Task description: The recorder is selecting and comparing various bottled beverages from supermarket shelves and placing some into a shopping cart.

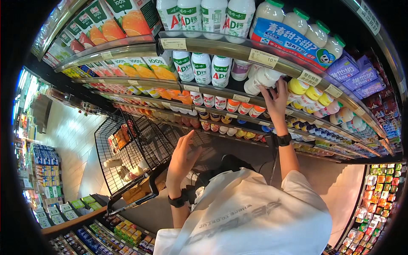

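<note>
My right hand [276, 97] reaches up to the second shelf and grips a white plastic bottle [254, 85], which lies tilted at the shelf's edge. Other white bottles are pressed close behind it, so I cannot tell whether they form one pack. Left of it stand a bottle with a purple label [240, 69] and several white bottles with green-and-white labels [220, 70]. Yellow-capped bottles [298, 86] sit just right of my fingers. My left hand [184, 156] hangs in the air with nothing in it, thumb apart from the fingers, beside the shopping cart [105, 140].
The black wire cart holds a brown package [120, 137] and a pale bottle [112, 163]. Juice cartons [132, 19] fill the shelves to the left. Purple drink packs [357, 75] lie at the far right. Low display shelving [79, 216] stands behind the cart.
</note>
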`<state>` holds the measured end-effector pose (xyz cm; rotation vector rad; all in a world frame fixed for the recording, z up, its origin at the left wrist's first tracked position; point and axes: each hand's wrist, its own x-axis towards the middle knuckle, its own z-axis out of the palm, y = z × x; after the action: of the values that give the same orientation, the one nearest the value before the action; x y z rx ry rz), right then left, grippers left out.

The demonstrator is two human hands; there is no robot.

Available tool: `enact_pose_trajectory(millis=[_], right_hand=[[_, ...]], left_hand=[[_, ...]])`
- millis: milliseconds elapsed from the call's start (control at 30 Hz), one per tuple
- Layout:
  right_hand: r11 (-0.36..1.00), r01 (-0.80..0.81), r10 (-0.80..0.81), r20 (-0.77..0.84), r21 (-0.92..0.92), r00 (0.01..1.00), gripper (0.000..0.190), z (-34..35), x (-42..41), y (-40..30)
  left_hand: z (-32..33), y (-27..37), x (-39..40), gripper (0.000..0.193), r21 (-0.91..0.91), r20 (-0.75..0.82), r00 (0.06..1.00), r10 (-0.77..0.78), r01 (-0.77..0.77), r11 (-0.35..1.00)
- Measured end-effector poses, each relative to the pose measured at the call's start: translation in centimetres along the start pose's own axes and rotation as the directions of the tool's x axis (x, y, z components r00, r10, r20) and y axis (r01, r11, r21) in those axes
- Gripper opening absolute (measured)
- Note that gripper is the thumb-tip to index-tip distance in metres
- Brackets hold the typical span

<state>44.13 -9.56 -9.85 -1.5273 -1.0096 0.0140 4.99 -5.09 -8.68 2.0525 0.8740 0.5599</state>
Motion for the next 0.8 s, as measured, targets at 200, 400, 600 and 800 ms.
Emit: enact_pose_trajectory(millis=[200, 400, 600, 800], right_hand=[[0.981, 0.120, -0.104, 0.106, -0.155, 0.989, 0.066, 0.8, 1.4, 0.4], [0.989, 0.081, -0.073, 0.064, -0.123, 0.995, 0.066, 1.0, 0.6, 0.1], [0.993, 0.102, -0.103, -0.012, -0.064, 0.995, 0.070, 1.7, -0.2, -0.9], [0.992, 0.112, -0.123, -0.240, -0.056, 0.963, 0.038, 7.7, -8.3, -7.0]], left_hand=[[-0.2, -0.1, 0.2, 0.066, -0.005, 0.011, 1.000, 0.016, -0.015, 1.000], [-1.7, -0.6, -1.0, 0.061, 0.051, 0.008, 1.000, -0.001, 0.001, 0.999], [-5.2, -2.1, -2.1, 0.059, 0.043, -0.030, 0.995, -0.094, 0.095, 0.995], [-10.5, -3.8, -7.0, 0.054, -0.015, -0.111, 0.921, -0.374, 0.374, 0.927]])
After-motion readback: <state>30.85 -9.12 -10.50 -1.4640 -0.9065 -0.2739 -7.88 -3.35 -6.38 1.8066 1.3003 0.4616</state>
